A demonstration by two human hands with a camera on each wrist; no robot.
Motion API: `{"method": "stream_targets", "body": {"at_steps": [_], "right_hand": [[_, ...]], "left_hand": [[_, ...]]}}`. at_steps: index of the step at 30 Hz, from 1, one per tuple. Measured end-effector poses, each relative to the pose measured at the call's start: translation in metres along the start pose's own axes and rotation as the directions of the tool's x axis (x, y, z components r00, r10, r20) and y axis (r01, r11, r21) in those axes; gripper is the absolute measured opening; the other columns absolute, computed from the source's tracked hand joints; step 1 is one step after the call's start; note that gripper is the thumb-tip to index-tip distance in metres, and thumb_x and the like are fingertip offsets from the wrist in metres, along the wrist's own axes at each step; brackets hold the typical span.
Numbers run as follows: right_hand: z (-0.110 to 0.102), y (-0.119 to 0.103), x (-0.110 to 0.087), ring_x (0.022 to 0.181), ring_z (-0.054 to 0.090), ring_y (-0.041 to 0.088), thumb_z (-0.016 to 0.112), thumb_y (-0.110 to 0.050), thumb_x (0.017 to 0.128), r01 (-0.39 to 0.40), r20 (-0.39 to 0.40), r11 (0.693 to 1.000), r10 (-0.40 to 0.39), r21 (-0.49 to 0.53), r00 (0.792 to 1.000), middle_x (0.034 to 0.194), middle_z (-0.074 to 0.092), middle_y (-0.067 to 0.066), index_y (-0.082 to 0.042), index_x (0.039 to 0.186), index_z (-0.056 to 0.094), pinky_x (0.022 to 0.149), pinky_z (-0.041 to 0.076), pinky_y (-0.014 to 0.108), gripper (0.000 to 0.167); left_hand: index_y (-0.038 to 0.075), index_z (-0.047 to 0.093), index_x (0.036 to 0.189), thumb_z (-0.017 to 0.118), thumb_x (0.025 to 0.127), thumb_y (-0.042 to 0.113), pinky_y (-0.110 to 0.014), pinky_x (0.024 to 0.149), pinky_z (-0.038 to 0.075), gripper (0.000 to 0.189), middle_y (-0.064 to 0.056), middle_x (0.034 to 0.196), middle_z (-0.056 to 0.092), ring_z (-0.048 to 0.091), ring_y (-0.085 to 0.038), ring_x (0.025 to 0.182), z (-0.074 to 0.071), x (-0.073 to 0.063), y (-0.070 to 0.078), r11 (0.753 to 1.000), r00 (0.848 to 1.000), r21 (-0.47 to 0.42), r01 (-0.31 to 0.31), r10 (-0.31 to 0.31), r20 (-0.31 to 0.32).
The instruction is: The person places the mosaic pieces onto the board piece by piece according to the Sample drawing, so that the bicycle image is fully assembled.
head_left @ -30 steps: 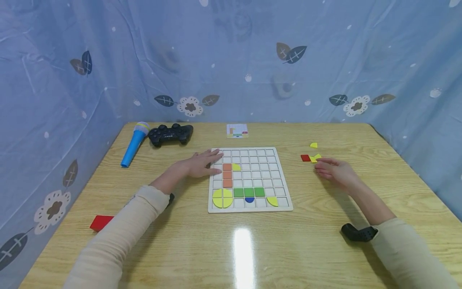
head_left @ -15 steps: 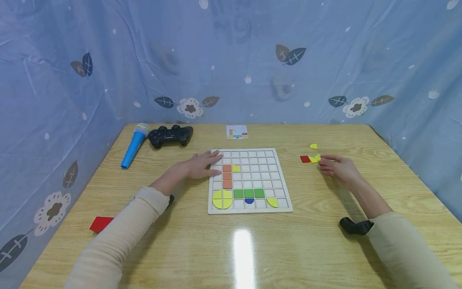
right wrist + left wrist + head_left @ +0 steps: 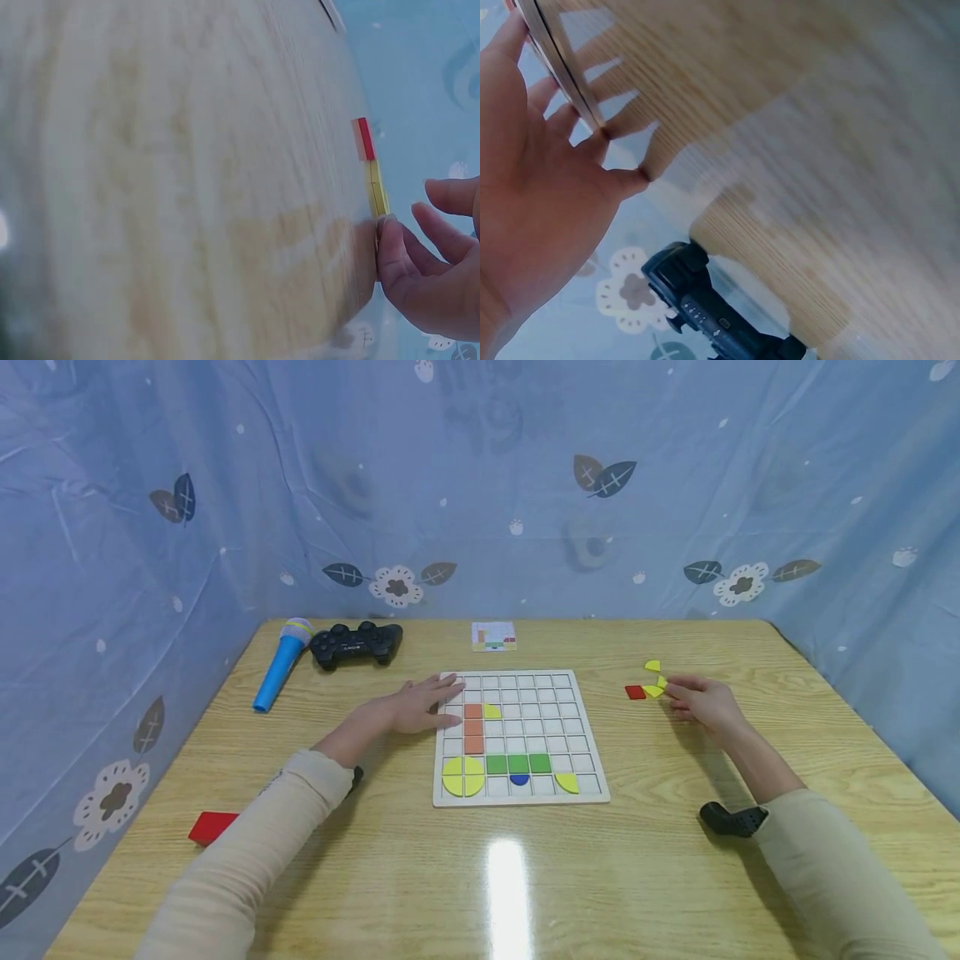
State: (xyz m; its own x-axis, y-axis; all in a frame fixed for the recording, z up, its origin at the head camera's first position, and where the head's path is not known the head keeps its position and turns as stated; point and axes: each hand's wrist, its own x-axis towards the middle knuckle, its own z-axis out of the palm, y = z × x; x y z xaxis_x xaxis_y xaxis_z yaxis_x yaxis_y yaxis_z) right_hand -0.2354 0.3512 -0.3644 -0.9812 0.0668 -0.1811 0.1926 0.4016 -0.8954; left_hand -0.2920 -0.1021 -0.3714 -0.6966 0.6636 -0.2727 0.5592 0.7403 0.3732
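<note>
A white grid board [image 3: 551, 799] lies mid-table, holding orange and green squares, yellow quarter-circles and a blue half-circle. My left hand [image 3: 415, 705] rests on its left edge, fingers spread; the left wrist view shows this left hand [image 3: 551, 165] at the board's side [image 3: 562, 67]. Right of the board, my right hand [image 3: 703, 703] pinches a yellow quarter-circle piece [image 3: 662, 682] at the fingertips. Beside it lie another yellow piece [image 3: 653, 692] and a red square [image 3: 635, 692]. In the right wrist view, the right hand's [image 3: 427, 274] fingertips meet at the yellow pieces [image 3: 376, 187]; the exact grip is partly hidden.
A yellow quarter-circle [image 3: 653, 666] lies farther back. Behind the board is a small pattern card [image 3: 493, 637]. A game controller [image 3: 357, 645] and a blue toy microphone [image 3: 281, 667] stand back left. A red block [image 3: 212, 828] is partly behind the left sleeve. A patterned curtain [image 3: 480, 493] borders the table.
My right hand has shifted slightly, and the yellow piece at its fingertips has turned and come away from the one beside it. The left hand stays on the board.
</note>
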Motion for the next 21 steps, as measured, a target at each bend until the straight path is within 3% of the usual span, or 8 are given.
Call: {"method": "stream_targets", "body": {"at_steps": [6,14,17,21], "right_hand": [[0.0004,0.0004,0.0018,0.086,0.057,0.0,0.045,-0.029,0.102,-0.004,0.004,1.0,0.004,-0.028,1.0,0.134,0.042,0.024,0.007,0.145,0.032,0.078,0.051,0.022,0.057],[0.0013,-0.001,0.006,0.077,0.057,0.003,0.049,-0.024,0.101,0.024,0.021,0.995,-0.022,-0.097,1.0,0.096,0.063,-0.002,0.011,0.138,0.039,0.067,0.051,0.021,0.052],[0.0028,-0.0006,0.0065,0.077,0.058,0.005,0.049,-0.021,0.101,0.076,0.04,0.982,-0.07,-0.17,0.997,0.101,0.066,0.01,0.011,0.135,0.043,0.064,0.051,0.022,0.048],[0.0048,-0.0008,0.0067,0.093,0.059,0.023,0.055,-0.018,0.099,0.17,0.065,0.94,-0.157,-0.297,0.985,0.12,0.056,0.027,0.008,0.135,0.046,0.066,0.051,0.025,0.045]], "left_hand": [[0.014,0.013,0.155,0.044,0.1,0.045,-0.061,0.109,0.0,0.07,-0.01,0.159,0.004,0.001,-0.032,0.143,-0.0002,-0.0005,0.0017,1.0,1.0,0.004,0.0,0.0,-0.008],[0.014,0.013,0.154,0.044,0.1,0.044,-0.06,0.109,0.001,0.069,-0.01,0.159,0.005,0.001,-0.032,0.143,-0.0002,-0.0006,0.0035,1.0,1.0,-0.001,0.003,-0.003,-0.011],[0.014,0.013,0.154,0.044,0.1,0.044,-0.06,0.109,0.001,0.069,-0.01,0.159,0.005,0.001,-0.032,0.143,-0.0006,-0.001,0.0035,1.0,1.0,-0.001,0.004,-0.004,-0.011],[0.014,0.014,0.154,0.044,0.1,0.044,-0.061,0.109,0.0,0.07,-0.01,0.159,0.005,0.001,-0.033,0.143,-0.0004,-0.0012,0.0028,1.0,1.0,0.002,0.002,-0.002,-0.012]]}}
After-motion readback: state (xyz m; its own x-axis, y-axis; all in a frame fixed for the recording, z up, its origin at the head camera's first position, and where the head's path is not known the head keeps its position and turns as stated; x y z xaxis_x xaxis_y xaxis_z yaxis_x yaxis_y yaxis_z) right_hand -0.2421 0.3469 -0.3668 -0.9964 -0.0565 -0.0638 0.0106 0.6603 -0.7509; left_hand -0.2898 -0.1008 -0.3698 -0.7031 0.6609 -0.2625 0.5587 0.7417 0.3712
